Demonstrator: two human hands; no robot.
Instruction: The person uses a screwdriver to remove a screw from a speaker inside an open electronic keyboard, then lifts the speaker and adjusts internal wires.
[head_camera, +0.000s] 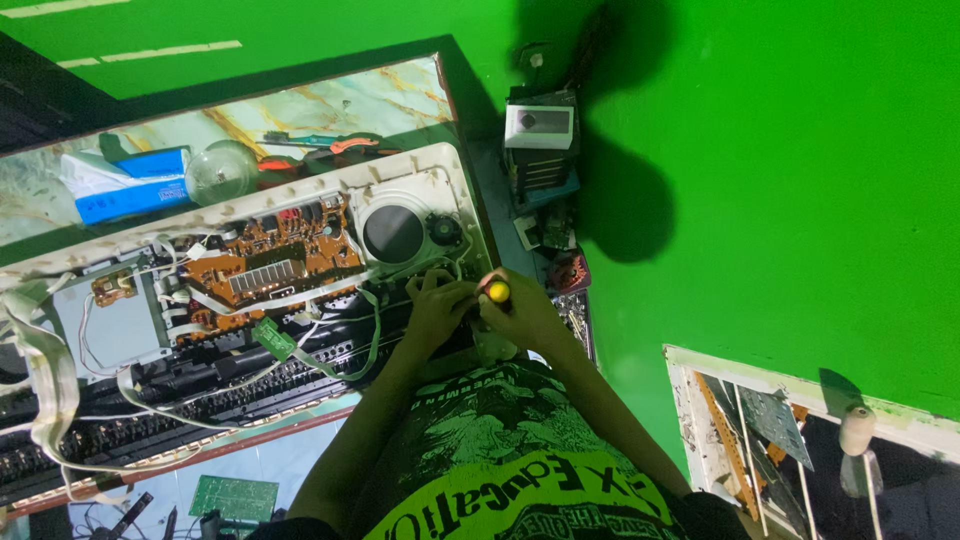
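**Screwdriver set upright at the keyboard's corner**

The opened keyboard (250, 290) lies face down on the desk (300, 105), circuit boards (270, 262) and speaker (392, 233) exposed for access. The right hand (520, 310) is closed round a yellow-capped screwdriver (497, 291), held upright over the case's near corner. The left hand (437, 305) rests curled beside it, fingertips on the case, seemingly steadying.

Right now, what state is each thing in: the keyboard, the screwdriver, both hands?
Keyboard casing: opened, circuit boards and wiring exposed.
Speaker: seated in the casing, uncovered.
Screwdriver: held by its yellow handle, tip hidden.
Right hand: closed on the screwdriver.
Left hand: resting on the casing beside the speaker.
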